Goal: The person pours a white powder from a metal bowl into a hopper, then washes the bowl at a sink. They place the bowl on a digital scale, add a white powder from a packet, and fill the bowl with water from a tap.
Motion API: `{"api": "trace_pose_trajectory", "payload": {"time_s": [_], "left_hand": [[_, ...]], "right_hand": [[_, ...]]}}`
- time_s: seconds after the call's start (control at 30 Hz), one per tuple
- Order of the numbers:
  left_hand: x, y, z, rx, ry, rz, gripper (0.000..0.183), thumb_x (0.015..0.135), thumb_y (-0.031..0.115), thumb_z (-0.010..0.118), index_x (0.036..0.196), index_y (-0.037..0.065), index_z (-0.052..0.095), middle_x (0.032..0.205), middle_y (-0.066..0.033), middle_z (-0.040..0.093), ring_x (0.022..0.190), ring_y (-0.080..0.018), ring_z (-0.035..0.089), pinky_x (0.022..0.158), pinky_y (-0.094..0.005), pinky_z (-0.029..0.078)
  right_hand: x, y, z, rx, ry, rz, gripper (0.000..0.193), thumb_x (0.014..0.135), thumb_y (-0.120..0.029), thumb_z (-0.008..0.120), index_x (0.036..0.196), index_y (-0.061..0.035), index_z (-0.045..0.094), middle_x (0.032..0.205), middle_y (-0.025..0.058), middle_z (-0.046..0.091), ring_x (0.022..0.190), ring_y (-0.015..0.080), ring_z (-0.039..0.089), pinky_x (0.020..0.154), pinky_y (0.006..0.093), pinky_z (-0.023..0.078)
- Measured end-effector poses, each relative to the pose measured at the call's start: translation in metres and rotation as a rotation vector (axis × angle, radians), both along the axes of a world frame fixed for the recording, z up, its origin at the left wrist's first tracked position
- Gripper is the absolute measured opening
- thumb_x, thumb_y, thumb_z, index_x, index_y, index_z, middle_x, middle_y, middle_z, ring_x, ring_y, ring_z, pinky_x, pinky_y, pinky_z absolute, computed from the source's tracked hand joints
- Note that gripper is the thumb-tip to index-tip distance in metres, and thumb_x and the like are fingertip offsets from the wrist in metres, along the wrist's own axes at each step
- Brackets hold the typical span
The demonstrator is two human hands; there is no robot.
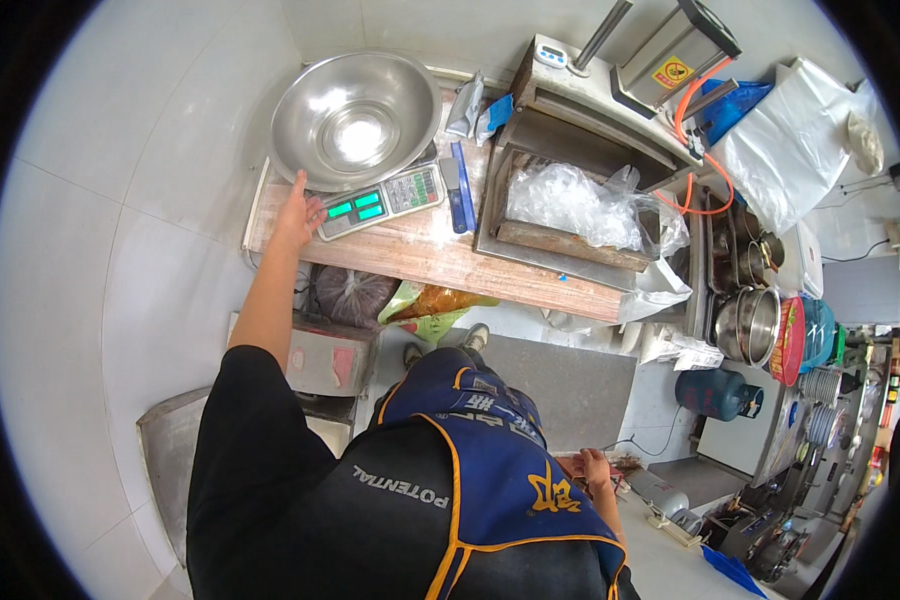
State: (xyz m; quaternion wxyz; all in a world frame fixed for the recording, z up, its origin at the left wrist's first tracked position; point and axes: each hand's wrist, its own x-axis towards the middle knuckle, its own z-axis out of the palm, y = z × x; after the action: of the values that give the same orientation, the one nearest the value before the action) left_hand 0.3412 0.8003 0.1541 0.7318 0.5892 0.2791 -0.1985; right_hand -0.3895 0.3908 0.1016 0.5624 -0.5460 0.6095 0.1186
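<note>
Head view, looking down: nearest, a blue apron [515, 510] with orange edging over black clothing. Close to its right side, the right hand [594, 468], partly hidden by the cloth; cannot tell whether gripping anything. Farther out, shoes [477, 338] beside a grey mat [555, 385] on a pale floor. Under the front of a wood-grained, pale brown counter [410, 242], a clear bag [350, 295] of dark contents, next to a yellow-green bag [435, 308]. At the counter's left end, the left hand [294, 215], loosely spread rather than clenched, with thumb up against the near rim of a steel bowl [355, 115] and fingers beside the corner of a scale [400, 197]. Bowl on top of the scale, round and wide, with mouth facing up. Scale with lit green displays toward the lower left and a keypad panel slanting from there to the upper right, turned toward the wearer. Just right of it, a narrow blue strip [461, 190], long axis running away from the body. Beyond, an open metal box [560, 240] heaped with clear plastic bags [575, 205]. Off to the right, a gas cylinder [708, 393], nested metal bowls [748, 325] and stacked plates [822, 405]; on the left, a pale tiled wall [150, 140].
</note>
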Motion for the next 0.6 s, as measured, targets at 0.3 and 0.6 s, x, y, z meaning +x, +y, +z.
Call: {"api": "trace_pose_trajectory", "payload": {"time_s": [0.3, 0.6], "left_hand": [[-0.0004, -0.0009, 0.0020, 0.007, -0.005, 0.001, 0.098, 0.075, 0.061, 0.067, 0.134, -0.008, 0.030, 0.125, -0.0187, 0.047, 0.114, -0.0256, 0.050, 0.086, -0.0386, 0.049], [0.0030, 0.0002, -0.0023, 0.004, -0.007, -0.009, 0.100, 0.074, 0.061, 0.068, 0.135, -0.007, 0.029, 0.127, -0.0182, 0.046, 0.116, -0.0255, 0.049, 0.088, -0.0391, 0.049]], "right_hand": [[-0.0007, 0.0008, -0.0007, -0.017, -0.010, 0.032, 0.033, 0.093, -0.025, 0.051, 0.111, 0.0034, 0.056, 0.090, 0.0117, 0.067, 0.074, 0.0192, 0.067, 0.058, 0.0285, 0.054], [-0.0010, 0.0049, -0.0016, -0.013, 0.013, 0.061, 0.034, 0.094, -0.026, 0.049, 0.112, 0.0031, 0.055, 0.092, 0.0110, 0.067, 0.077, 0.0195, 0.067, 0.062, 0.0293, 0.053]]}}
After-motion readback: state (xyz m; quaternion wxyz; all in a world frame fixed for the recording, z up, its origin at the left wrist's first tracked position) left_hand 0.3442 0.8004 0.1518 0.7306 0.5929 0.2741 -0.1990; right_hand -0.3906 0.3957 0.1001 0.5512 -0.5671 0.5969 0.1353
